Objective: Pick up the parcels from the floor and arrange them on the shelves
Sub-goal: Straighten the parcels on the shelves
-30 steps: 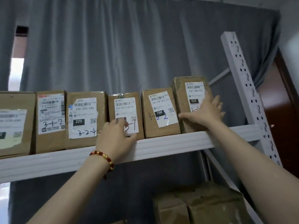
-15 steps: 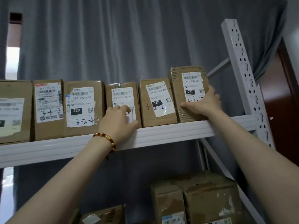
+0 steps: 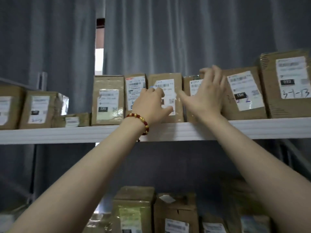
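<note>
A row of parcels [image 3: 107,100] stood upright, side by side, along the white shelf [image 3: 244,129] above me, their labels facing out. My left hand [image 3: 151,105], with a red and gold bracelet [image 3: 140,122] on the wrist, lay against the front of the middle parcel [image 3: 165,91]. Its fingertips were bent onto the white label and its thumb stretched out to the right; it gripped nothing. My right hand [image 3: 207,98] was spread wide and flat, blurred, over the narrow parcel [image 3: 187,91] just beside it, fingertips up at the top edge, and it clasped nothing either. Further right stood a parcel marked 15H [image 3: 244,98] and a taller parcel [image 3: 286,106]. More parcels [image 3: 134,209] sat on the level below, and a grey curtain [image 3: 168,39] hung behind.
</note>
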The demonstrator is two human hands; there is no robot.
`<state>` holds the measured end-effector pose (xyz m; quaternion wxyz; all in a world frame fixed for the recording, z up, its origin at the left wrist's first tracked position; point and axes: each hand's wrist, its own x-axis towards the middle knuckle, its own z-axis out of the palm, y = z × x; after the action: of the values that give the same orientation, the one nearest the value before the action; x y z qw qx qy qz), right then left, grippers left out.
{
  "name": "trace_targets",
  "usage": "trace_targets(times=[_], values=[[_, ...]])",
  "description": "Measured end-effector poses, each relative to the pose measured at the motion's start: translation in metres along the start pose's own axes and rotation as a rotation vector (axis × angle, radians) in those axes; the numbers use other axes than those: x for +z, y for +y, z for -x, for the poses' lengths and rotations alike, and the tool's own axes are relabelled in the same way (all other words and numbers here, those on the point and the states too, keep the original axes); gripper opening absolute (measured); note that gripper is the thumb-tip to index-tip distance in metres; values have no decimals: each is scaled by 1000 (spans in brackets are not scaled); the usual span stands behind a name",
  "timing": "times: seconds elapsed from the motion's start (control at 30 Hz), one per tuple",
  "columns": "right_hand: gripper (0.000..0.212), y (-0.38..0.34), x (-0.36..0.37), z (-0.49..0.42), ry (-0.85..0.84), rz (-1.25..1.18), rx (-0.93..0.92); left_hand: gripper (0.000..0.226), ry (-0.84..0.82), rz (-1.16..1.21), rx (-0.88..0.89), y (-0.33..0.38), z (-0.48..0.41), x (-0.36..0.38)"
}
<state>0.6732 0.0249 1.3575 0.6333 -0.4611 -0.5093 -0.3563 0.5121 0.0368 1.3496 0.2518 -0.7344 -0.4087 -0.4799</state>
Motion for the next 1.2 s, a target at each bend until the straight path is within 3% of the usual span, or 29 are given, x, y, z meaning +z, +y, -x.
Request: trace_targets(times=[0.17,0.33,0.7,0.9,1.07,1.2], values=[[71,-124,67,48,-118,-169,-132,28,-13,-100,-31,-98,21,-40],[64,-224,130,92,-218,-184,-195,41,-46,-159,-107,-236,59,-83],[58,-378,267,161,-414,-68,-79,45,-56,-128,-312,-508,88,-151],[48,-421,306,165,-421,38,-59,74,201,29,-632,-606,78,-165],[54,-450,329,161,-450,67,-40,97,107,208,-821,-662,68,-160],[53,-460,340,163,-450,69,-41,103,51,354,-823,-680,66,-151]])
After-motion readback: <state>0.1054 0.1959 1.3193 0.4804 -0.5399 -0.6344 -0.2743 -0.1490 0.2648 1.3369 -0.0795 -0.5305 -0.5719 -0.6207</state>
